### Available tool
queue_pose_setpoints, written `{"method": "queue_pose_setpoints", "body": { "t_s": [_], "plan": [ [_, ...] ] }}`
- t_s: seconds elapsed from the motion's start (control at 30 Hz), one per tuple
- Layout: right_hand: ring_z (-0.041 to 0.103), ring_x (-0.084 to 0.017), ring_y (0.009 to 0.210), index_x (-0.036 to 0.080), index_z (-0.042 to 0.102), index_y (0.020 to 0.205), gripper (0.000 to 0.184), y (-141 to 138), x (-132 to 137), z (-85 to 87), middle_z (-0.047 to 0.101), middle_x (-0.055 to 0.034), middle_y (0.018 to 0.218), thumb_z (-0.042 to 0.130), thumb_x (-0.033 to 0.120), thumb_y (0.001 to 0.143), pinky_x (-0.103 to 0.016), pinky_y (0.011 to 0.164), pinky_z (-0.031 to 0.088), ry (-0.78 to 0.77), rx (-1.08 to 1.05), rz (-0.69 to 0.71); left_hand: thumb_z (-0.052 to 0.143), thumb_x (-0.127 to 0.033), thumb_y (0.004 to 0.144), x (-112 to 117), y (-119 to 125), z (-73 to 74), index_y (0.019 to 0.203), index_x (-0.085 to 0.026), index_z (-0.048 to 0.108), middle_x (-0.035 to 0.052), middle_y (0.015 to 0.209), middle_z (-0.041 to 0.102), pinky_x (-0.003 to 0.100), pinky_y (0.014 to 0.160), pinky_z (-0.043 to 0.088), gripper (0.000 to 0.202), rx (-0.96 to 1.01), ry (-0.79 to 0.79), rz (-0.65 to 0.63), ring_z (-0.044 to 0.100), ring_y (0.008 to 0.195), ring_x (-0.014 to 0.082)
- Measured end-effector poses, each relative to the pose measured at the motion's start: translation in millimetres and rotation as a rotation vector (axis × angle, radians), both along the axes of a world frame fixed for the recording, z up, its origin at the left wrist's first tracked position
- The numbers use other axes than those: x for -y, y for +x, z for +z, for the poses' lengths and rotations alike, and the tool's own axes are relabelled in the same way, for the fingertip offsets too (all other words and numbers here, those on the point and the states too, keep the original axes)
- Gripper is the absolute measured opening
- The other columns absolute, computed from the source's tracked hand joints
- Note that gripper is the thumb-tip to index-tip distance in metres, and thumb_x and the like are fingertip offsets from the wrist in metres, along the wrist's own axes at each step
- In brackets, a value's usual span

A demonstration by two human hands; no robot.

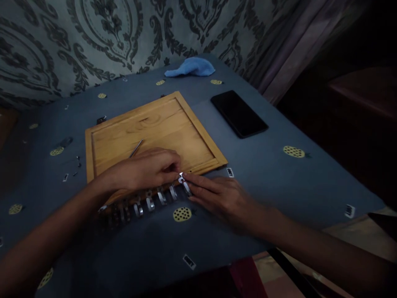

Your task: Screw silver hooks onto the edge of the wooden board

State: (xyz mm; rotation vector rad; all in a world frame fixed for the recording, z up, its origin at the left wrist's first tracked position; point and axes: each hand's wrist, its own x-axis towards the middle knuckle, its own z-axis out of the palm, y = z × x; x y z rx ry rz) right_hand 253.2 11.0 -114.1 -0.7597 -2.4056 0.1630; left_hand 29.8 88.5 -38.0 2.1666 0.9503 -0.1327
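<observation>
My left hand [145, 169] lies over the near edge of a wooden tray [161, 124], fingers curled and pinching a small shiny metal piece [181, 178] at the tray's front rim. My right hand [217, 194] rests on the blue cloth beside it, its fingertips meeting the same piece. Just below both hands, several metal rings [150, 204] stand in a row along the tray's near edge. A thin metal pin [135, 148] lies on the tray, just beyond my left hand.
A black phone [238, 114] lies right of the tray. A light blue cloth [190, 67] is bunched at the table's far edge. Small dark parts [77, 163] and tags [230, 172] are scattered on the patterned blue tablecloth [279, 178]. A patterned curtain hangs behind.
</observation>
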Motion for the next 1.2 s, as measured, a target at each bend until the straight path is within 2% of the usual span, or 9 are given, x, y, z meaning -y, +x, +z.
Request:
{"method": "queue_pose_setpoints", "body": {
  "t_s": [0.13, 0.4, 0.6, 0.7, 0.83, 0.9, 0.97, 1.03, 1.2],
  "plan": [
    [0.076, -0.018, 0.084, 0.013, 0.07, 0.109, 0.026, 0.3, 1.3, -0.1, 0.067, -0.0111, 0.132, 0.045, 0.02, 0.105, -0.032, 0.072, 0.066, -0.016, 0.024, -0.012, 0.057, -0.03, 0.088, -3.8, 2.7, -1.0, 0.085, -0.021, 0.064, -0.0027, 0.078, 0.063, 0.025, 0.059, 0.037, 0.012, -0.028, 0.001, -0.017, 0.056, 0.069, 0.0124],
    [0.076, -0.018, 0.078, 0.013, 0.071, 0.107, 0.027, -0.6, 0.5, -1.5, 0.071, -0.0122, 0.125, 0.045, 0.021, 0.105, -0.032, 0.067, 0.065, 0.012, 0.012, -0.014, 0.058, -0.027, 0.087, -3.8, 11.0, 3.6, 0.079, -0.019, 0.063, -0.0022, 0.075, 0.064, 0.025, 0.059, 0.034, 0.012, -0.107, 0.028, -0.006, 0.054, 0.067, 0.012],
    [0.076, -0.018, 0.085, 0.015, 0.069, 0.111, 0.025, 0.6, 2.0, 0.3, 0.07, -0.0118, 0.127, 0.046, 0.022, 0.105, -0.033, 0.076, 0.065, -0.057, 0.019, -0.007, 0.06, -0.025, 0.087, -3.6, 11.7, -2.7, 0.082, -0.019, 0.066, -0.0032, 0.073, 0.064, 0.025, 0.064, 0.035, 0.01, -0.064, 0.073, 0.003, 0.053, 0.067, 0.0113],
    [0.076, -0.018, 0.085, 0.014, 0.068, 0.114, 0.026, 0.4, 2.2, 2.3, 0.07, -0.0119, 0.127, 0.045, 0.022, 0.105, -0.034, 0.077, 0.066, -0.075, 0.02, -0.005, 0.062, -0.03, 0.09, -0.9, 6.3, -0.4, 0.087, -0.02, 0.067, -0.0023, 0.079, 0.067, 0.025, 0.066, 0.037, 0.012, -0.016, 0.078, 0.039, 0.057, 0.073, 0.0128],
    [0.076, -0.018, 0.089, 0.011, 0.069, 0.113, 0.026, 0.1, 1.9, 5.5, 0.068, -0.0135, 0.131, 0.046, 0.02, 0.104, -0.032, 0.078, 0.065, -0.092, 0.006, 0.016, 0.054, -0.034, 0.096, 16.8, -5.0, 8.3, 0.097, -0.022, 0.064, -0.0016, 0.089, 0.068, 0.027, 0.069, 0.042, 0.016, 0.06, 0.201, 0.171, 0.062, 0.081, 0.0152],
    [0.076, -0.018, 0.09, 0.012, 0.069, 0.115, 0.025, 0.3, 2.0, 5.7, 0.067, -0.0122, 0.132, 0.047, 0.019, 0.104, -0.032, 0.078, 0.065, -0.087, 0.011, 0.018, 0.057, -0.036, 0.096, 31.9, -8.0, 8.2, 0.106, -0.024, 0.06, -0.0011, 0.1, 0.068, 0.029, 0.076, 0.046, 0.016, 0.092, 0.273, 0.207, 0.064, 0.091, 0.0176],
    [0.075, -0.019, 0.092, 0.014, 0.069, 0.117, 0.026, 0.5, 2.3, 4.7, 0.066, -0.0104, 0.134, 0.048, 0.02, 0.104, -0.033, 0.08, 0.065, -0.084, 0.017, 0.011, 0.064, -0.038, 0.092, 48.0, -7.1, 3.1, 0.118, -0.026, 0.053, 0.0015, 0.116, 0.067, 0.034, 0.088, 0.05, 0.031, 0.11, 0.337, 0.206, 0.064, 0.107, 0.0223],
    [0.075, -0.02, 0.095, 0.014, 0.068, 0.119, 0.026, 0.9, 2.5, 3.1, 0.066, -0.0105, 0.134, 0.049, 0.02, 0.103, -0.034, 0.082, 0.065, -0.094, 0.011, 0.009, 0.07, -0.038, 0.088, 62.1, -2.9, -5.1, 0.126, -0.027, 0.046, 0.0054, 0.124, 0.064, 0.04, 0.095, 0.051, 0.046, 0.1, 0.401, 0.197, 0.062, 0.115, 0.0265],
    [0.075, -0.021, 0.097, 0.011, 0.068, 0.12, 0.027, 1.5, 2.5, 1.1, 0.067, -0.0131, 0.133, 0.048, 0.02, 0.103, -0.033, 0.079, 0.065, -0.056, -0.001, 0.019, 0.073, -0.039, 0.086, 79.1, 9.2, -20.9, 0.135, -0.026, 0.037, 0.0099, 0.123, 0.065, 0.045, 0.096, 0.053, 0.063, 0.119, 0.496, 0.284, 0.064, 0.114, 0.0295]
  ]
}}
